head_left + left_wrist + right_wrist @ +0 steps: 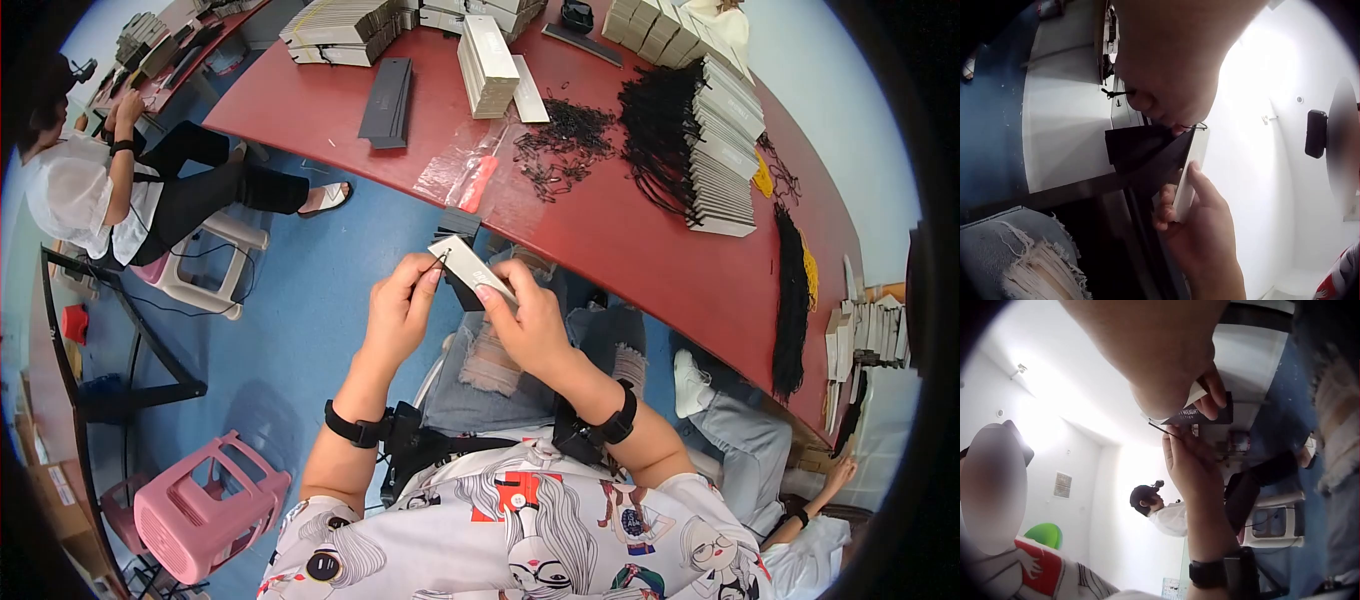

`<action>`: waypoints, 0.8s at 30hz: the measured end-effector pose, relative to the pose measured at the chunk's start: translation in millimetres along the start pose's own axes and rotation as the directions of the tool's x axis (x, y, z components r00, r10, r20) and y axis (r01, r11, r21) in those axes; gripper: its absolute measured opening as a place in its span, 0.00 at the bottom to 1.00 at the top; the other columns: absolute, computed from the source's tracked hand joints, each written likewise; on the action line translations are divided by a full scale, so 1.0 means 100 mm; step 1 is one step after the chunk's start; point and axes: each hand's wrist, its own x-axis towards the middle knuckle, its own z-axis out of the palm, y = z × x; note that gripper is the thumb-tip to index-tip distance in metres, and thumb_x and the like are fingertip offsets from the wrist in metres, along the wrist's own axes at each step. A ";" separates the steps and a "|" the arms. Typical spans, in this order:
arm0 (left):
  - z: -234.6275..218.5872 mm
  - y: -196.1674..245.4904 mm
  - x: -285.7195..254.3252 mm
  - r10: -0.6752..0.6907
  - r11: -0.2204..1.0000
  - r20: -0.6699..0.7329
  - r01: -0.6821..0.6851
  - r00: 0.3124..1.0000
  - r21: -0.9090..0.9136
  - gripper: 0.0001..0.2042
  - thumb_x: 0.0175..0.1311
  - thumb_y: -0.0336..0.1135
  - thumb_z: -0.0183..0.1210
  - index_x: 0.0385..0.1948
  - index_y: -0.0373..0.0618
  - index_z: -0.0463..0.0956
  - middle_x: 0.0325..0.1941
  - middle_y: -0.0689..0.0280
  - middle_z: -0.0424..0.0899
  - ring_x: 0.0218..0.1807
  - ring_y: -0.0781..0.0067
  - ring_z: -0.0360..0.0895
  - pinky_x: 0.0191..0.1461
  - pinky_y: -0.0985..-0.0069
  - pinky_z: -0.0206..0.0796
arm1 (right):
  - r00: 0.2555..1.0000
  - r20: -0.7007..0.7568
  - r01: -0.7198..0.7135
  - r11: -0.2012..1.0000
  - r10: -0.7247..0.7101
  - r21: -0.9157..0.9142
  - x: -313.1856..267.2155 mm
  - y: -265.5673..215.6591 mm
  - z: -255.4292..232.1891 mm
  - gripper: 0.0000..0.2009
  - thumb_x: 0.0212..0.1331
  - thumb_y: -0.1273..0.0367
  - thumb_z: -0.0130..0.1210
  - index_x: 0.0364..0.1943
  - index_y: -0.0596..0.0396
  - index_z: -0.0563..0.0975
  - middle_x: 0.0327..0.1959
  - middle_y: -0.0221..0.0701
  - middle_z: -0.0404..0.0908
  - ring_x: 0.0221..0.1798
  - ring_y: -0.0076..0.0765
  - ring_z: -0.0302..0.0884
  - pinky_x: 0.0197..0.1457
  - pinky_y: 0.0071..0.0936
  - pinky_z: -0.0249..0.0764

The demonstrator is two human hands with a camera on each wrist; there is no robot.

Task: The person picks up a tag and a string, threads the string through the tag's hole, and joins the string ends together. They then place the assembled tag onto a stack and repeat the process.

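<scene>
A pale rectangular tag point(473, 268) with a hole near its upper left end is held over the lap. My right hand point(530, 318) grips its lower end between thumb and fingers; the left wrist view shows that hand point(1207, 234) along the tag point(1195, 153). At the hole end, my left hand point(398, 308) pinches a thin black cord point(441, 260) between thumb and forefinger. The cord point(1163, 429) also shows at the left fingertips in the right wrist view. Dark cards point(460, 224) lie just beyond the tag.
The red table point(600, 230) bears pale tag stacks point(488, 65), dark tags point(387, 105), loose black cords point(565, 150) and a corded tag row point(725, 150). A seated person point(130, 190) is at left, another person's legs at right. A pink stool point(205, 510) stands lower left.
</scene>
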 end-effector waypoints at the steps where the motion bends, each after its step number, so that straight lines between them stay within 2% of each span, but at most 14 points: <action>1: -0.02 0.02 0.00 0.000 1.000 0.034 -0.001 0.999 0.026 0.04 0.63 0.28 0.51 0.33 0.38 0.72 0.26 0.66 0.76 0.25 0.80 0.69 0.30 0.82 0.62 | 0.999 0.014 -0.048 0.997 0.047 0.055 0.00 -0.01 -0.01 0.12 0.60 0.64 0.50 0.39 0.58 0.66 0.23 0.44 0.76 0.26 0.50 0.78 0.29 0.37 0.70; 6: -0.05 0.04 -0.01 -0.032 0.999 0.097 0.029 0.995 0.035 0.05 0.64 0.29 0.49 0.32 0.38 0.72 0.25 0.66 0.76 0.25 0.80 0.69 0.30 0.80 0.62 | 0.993 0.028 -0.115 0.989 0.113 0.091 0.00 -0.02 -0.05 0.13 0.60 0.63 0.51 0.37 0.58 0.66 0.22 0.45 0.76 0.26 0.48 0.78 0.27 0.36 0.70; 8: -0.03 -0.02 -0.02 -0.044 0.986 0.108 0.061 0.993 -0.156 0.06 0.65 0.30 0.48 0.32 0.39 0.72 0.22 0.69 0.73 0.23 0.83 0.65 0.28 0.82 0.59 | 0.990 0.046 -0.132 0.991 0.130 0.039 0.01 -0.07 -0.10 0.13 0.60 0.63 0.51 0.36 0.59 0.66 0.21 0.45 0.75 0.24 0.49 0.78 0.26 0.36 0.70; 9: -0.04 -0.03 -0.03 -0.043 0.986 0.107 0.060 0.993 -0.156 0.06 0.65 0.30 0.48 0.32 0.39 0.72 0.22 0.69 0.73 0.23 0.83 0.65 0.28 0.82 0.59 | 0.991 0.046 -0.131 0.991 0.129 0.038 0.01 -0.08 -0.12 0.13 0.60 0.63 0.51 0.36 0.59 0.66 0.21 0.45 0.75 0.24 0.49 0.78 0.26 0.36 0.70; 11: -0.06 -0.04 -0.05 -0.173 0.910 0.210 0.238 0.962 -0.340 0.08 0.66 0.32 0.47 0.31 0.39 0.73 0.20 0.73 0.69 0.22 0.86 0.60 0.26 0.85 0.54 | 0.996 0.077 -0.044 0.998 0.047 -0.037 0.02 -0.09 -0.16 0.13 0.60 0.60 0.50 0.32 0.58 0.68 0.20 0.46 0.75 0.23 0.50 0.77 0.24 0.37 0.69; 12: -0.06 -0.05 -0.06 -0.172 0.910 0.210 0.236 0.963 -0.340 0.08 0.66 0.32 0.47 0.31 0.39 0.73 0.20 0.73 0.69 0.22 0.86 0.60 0.26 0.85 0.54 | 0.996 0.076 -0.043 0.998 0.046 -0.037 0.02 -0.11 -0.17 0.13 0.60 0.60 0.50 0.32 0.58 0.68 0.20 0.46 0.75 0.23 0.50 0.77 0.24 0.37 0.69; 14: -0.04 -0.08 -0.07 -0.197 0.878 0.224 0.274 0.954 -0.394 0.08 0.67 0.33 0.47 0.32 0.40 0.73 0.19 0.75 0.65 0.22 0.88 0.57 0.25 0.86 0.51 | 0.991 0.129 0.018 0.954 0.021 -0.299 0.02 -0.13 -0.20 0.15 0.59 0.58 0.50 0.28 0.57 0.70 0.19 0.45 0.74 0.21 0.51 0.75 0.24 0.39 0.69; 15: -0.04 -0.10 -0.08 -0.194 0.878 0.224 0.271 0.955 -0.394 0.08 0.67 0.33 0.47 0.32 0.40 0.73 0.19 0.75 0.65 0.22 0.88 0.57 0.25 0.86 0.51 | 0.992 0.127 0.020 0.954 0.019 -0.299 0.02 -0.13 -0.20 0.15 0.59 0.58 0.50 0.28 0.57 0.70 0.19 0.45 0.74 0.21 0.51 0.75 0.24 0.39 0.69; 18: -0.02 -0.11 -0.14 -0.217 0.901 0.190 0.271 0.957 -0.338 0.09 0.67 0.34 0.47 0.33 0.39 0.73 0.19 0.75 0.66 0.23 0.87 0.59 0.26 0.86 0.52 | 0.964 0.216 0.226 0.900 -0.153 -0.372 -0.02 -0.11 -0.13 0.14 0.59 0.59 0.50 0.30 0.57 0.72 0.19 0.41 0.75 0.22 0.47 0.74 0.25 0.36 0.69; 19: 0.01 -0.10 -0.15 -0.201 0.907 0.151 0.242 0.968 -0.344 0.09 0.67 0.34 0.47 0.33 0.39 0.73 0.19 0.75 0.66 0.23 0.87 0.59 0.26 0.85 0.53 | 0.965 0.214 0.225 0.900 -0.153 -0.372 -0.06 -0.14 -0.09 0.14 0.59 0.59 0.50 0.30 0.57 0.72 0.19 0.41 0.75 0.22 0.47 0.74 0.25 0.36 0.69; 20: 0.03 -0.09 -0.16 -0.184 0.913 0.111 0.212 0.977 -0.349 0.09 0.67 0.34 0.47 0.33 0.39 0.74 0.20 0.75 0.66 0.23 0.87 0.59 0.26 0.85 0.53 | 0.977 0.208 0.077 0.984 -0.042 -0.164 -0.09 -0.18 -0.04 0.13 0.59 0.60 0.50 0.31 0.57 0.72 0.19 0.40 0.74 0.22 0.46 0.74 0.25 0.34 0.69; 22: 0.04 -0.10 -0.18 -0.183 0.915 0.100 0.207 0.978 -0.345 0.09 0.67 0.34 0.48 0.34 0.39 0.74 0.20 0.74 0.67 0.23 0.86 0.60 0.26 0.85 0.54 | 0.966 0.239 -0.156 0.956 0.095 0.249 -0.12 -0.18 0.08 0.10 0.60 0.65 0.49 0.36 0.59 0.70 0.23 0.41 0.75 0.23 0.45 0.73 0.28 0.32 0.69; 23: 0.05 -0.10 -0.20 -0.185 0.917 0.089 0.204 0.979 -0.342 0.09 0.67 0.35 0.48 0.34 0.39 0.74 0.21 0.74 0.67 0.24 0.86 0.61 0.26 0.85 0.54 | 0.967 0.237 -0.155 0.956 0.095 0.250 -0.11 -0.14 0.15 0.10 0.60 0.65 0.49 0.36 0.59 0.70 0.23 0.41 0.75 0.23 0.45 0.73 0.28 0.32 0.69; 24: 0.04 -0.10 -0.21 -0.183 0.918 0.091 0.203 0.979 -0.341 0.09 0.67 0.35 0.48 0.34 0.39 0.74 0.21 0.74 0.67 0.24 0.86 0.61 0.26 0.85 0.54 | 0.976 0.206 -0.142 0.921 0.070 0.363 -0.11 -0.09 0.22 0.09 0.60 0.67 0.48 0.38 0.60 0.69 0.25 0.42 0.75 0.25 0.46 0.74 0.29 0.34 0.69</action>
